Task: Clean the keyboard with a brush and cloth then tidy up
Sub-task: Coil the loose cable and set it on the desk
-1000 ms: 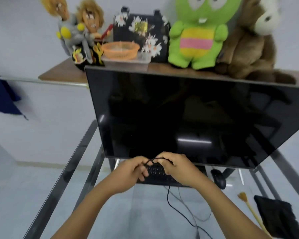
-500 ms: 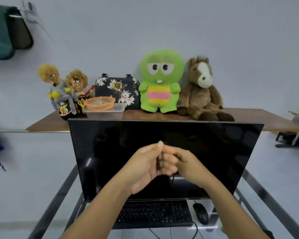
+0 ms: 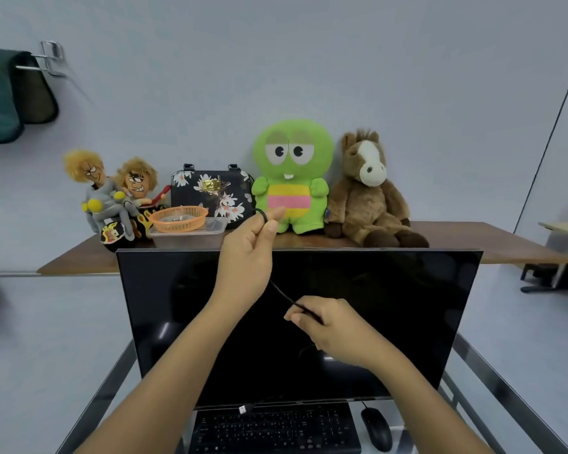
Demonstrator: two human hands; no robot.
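A black keyboard [image 3: 276,430] lies at the bottom of the view, below a dark monitor [image 3: 391,309]. A thin black cable [image 3: 281,291] runs between my two hands in front of the screen. My left hand [image 3: 248,253] is raised above the monitor's top edge and pinches the cable's upper part. My right hand [image 3: 328,329] is lower and to the right, closed on the same cable. The cable's USB plug [image 3: 243,409] hangs just above the keyboard's back edge. No brush or cloth shows in this view.
A black mouse [image 3: 376,427] sits right of the keyboard on a glass desk with a metal frame [image 3: 512,394]. Behind the monitor, a wooden shelf [image 3: 505,240] carries plush toys, a floral bag [image 3: 210,191] and an orange basket [image 3: 179,217]. Dark fabric [image 3: 0,96] hangs at upper left.
My hands left the keyboard, rose together with the cable, then drew apart: the left went up above the monitor, the right dropped down and right. The camera tilted upward.
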